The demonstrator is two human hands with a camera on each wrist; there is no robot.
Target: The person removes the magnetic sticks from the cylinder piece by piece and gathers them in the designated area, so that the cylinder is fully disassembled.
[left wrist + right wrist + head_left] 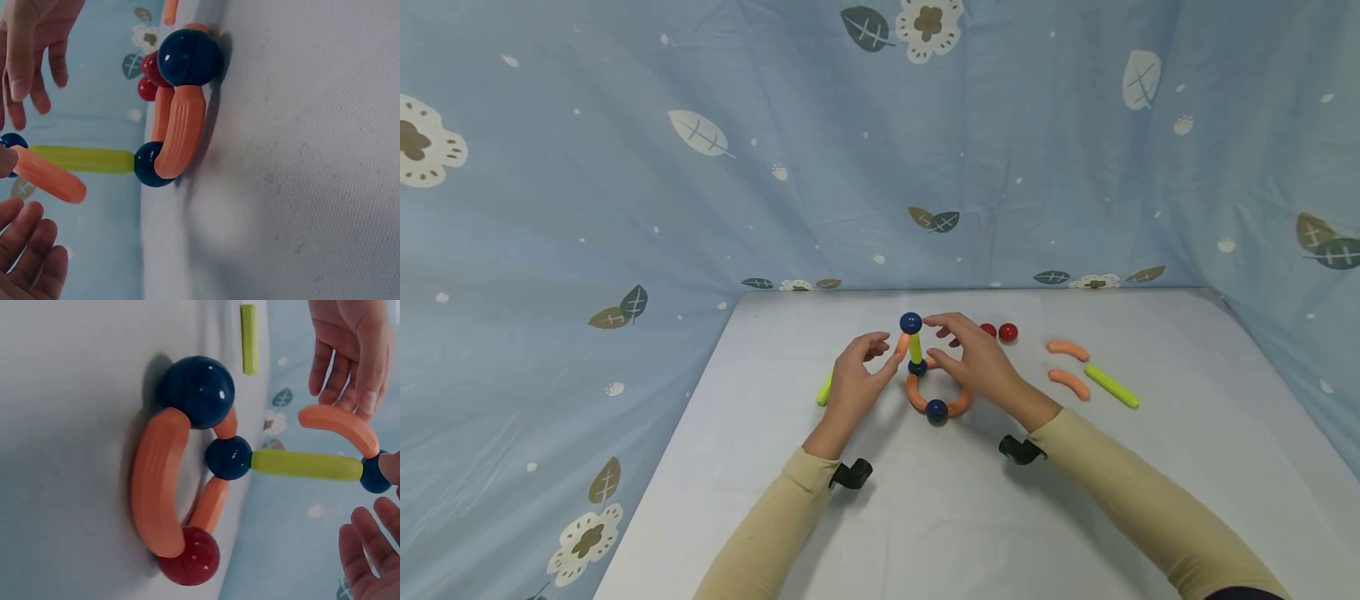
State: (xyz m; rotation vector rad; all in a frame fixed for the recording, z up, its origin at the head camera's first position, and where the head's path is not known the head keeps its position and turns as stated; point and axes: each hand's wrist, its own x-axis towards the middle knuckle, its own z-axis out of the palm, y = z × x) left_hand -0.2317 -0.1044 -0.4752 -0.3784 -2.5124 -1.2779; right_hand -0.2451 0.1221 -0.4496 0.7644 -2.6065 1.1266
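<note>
An orange ring of curved sticks (916, 395) with a blue ball (937, 411) and a red ball (190, 557) lies on the table. From another blue ball (229, 458) a green stick (306, 464) stands upright, topped by a blue ball (911, 323). A curved orange stick (340, 424) hangs from that top ball, its lower end free. My left hand (859, 379) is at the left, fingers loosely bent, its thumb touching the hanging stick. At the right, my right hand (983, 360) has fingers and thumb apart, index fingertip beside the top ball; contact is unclear.
Two red balls (1008, 333) lie behind my right hand. Farther right are two curved orange sticks (1069, 384) and a green stick (1111, 386). Another green stick (825, 390) is partly hidden by my left hand. A patterned blue cloth (820, 192) hangs behind the white table (925, 533).
</note>
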